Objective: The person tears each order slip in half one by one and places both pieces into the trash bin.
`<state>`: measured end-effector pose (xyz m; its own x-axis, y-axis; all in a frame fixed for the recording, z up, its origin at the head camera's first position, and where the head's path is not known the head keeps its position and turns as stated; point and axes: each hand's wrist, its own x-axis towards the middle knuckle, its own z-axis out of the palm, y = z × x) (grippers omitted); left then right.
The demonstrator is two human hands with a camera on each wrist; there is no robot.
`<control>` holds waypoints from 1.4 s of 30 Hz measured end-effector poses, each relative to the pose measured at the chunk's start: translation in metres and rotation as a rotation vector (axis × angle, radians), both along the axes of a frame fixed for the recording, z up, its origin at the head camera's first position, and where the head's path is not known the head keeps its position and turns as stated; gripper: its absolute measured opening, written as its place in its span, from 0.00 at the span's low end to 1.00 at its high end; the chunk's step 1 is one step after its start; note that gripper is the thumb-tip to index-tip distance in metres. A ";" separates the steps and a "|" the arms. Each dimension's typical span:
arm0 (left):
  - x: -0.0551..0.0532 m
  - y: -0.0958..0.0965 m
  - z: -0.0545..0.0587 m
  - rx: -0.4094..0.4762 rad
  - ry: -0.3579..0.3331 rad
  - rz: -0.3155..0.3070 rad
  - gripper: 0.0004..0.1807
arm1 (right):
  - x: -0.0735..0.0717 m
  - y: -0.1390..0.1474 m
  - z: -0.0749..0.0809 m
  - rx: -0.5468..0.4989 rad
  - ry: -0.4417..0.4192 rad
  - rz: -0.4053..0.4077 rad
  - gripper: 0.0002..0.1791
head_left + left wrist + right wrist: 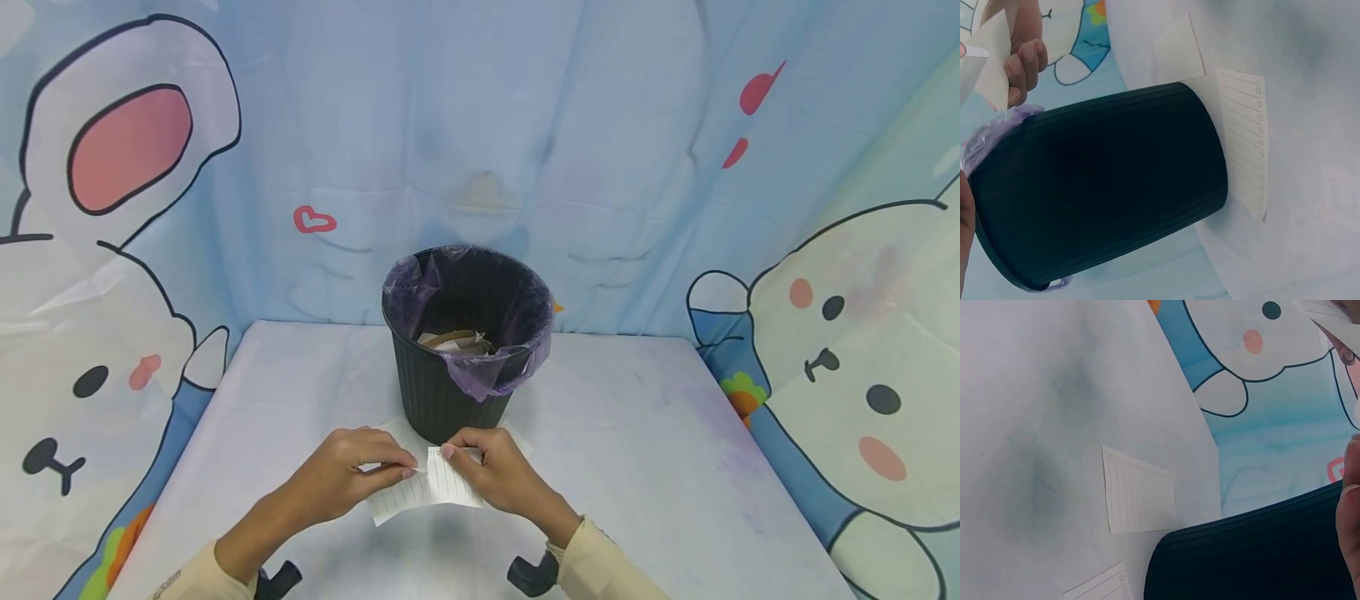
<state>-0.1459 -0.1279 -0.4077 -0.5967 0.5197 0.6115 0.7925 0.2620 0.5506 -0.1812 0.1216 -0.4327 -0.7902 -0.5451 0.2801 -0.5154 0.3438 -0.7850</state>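
In front of the bin, lined white paper (452,485) is held up between both hands. My left hand (348,473) pinches the left part of the paper (396,498) between thumb and fingers. Close beside it, my right hand (497,473) pinches the right part near its top edge. An edge runs between the two parts; whether they are still joined I cannot tell. The left wrist view shows the right hand (1029,62) with the paper (994,59) bent upward. At the edge of the right wrist view, part of the right hand (1349,519) shows.
A black ribbed bin (438,392) with a purple liner (480,375) stands behind the hands, with paper and brown scraps (457,340) inside. Checklist sheets (1244,137) lie on the white table (637,467) around its base. A printed curtain (480,125) hangs behind.
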 end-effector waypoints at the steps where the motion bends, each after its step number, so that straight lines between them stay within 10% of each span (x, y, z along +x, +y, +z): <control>1: 0.000 0.000 0.000 -0.002 0.003 0.000 0.06 | 0.000 0.000 0.000 0.001 0.000 -0.001 0.07; 42: 0.001 0.001 0.008 0.012 0.066 -0.016 0.09 | 0.002 0.001 0.000 0.004 -0.035 -0.013 0.07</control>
